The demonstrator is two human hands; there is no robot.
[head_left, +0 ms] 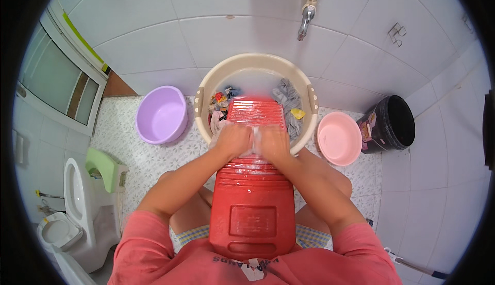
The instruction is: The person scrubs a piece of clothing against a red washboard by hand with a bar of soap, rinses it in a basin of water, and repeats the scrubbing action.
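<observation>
A red ridged washboard [252, 228] leans from my lap into a large cream basin [252, 61] of cloudy water. My left hand [234, 140] and my right hand [273, 143] are side by side on its ridges, both closed on a pale wet cloth [255, 136]. The hands are slightly blurred and cover most of the cloth. Grey wet cloth [287, 97] lies in the basin to the right of the board. At the left side of the water are multicoloured fabrics [220, 99], and a small yellow piece [297, 113] shows at the right.
A purple basin [162, 115] stands left of the cream one. To the right are a pink basin [339, 138] and a black bucket [397, 122]. A metal tap [306, 22] juts from the tiled wall above. A green stool [105, 169] and a white toilet [98, 223] are at the left.
</observation>
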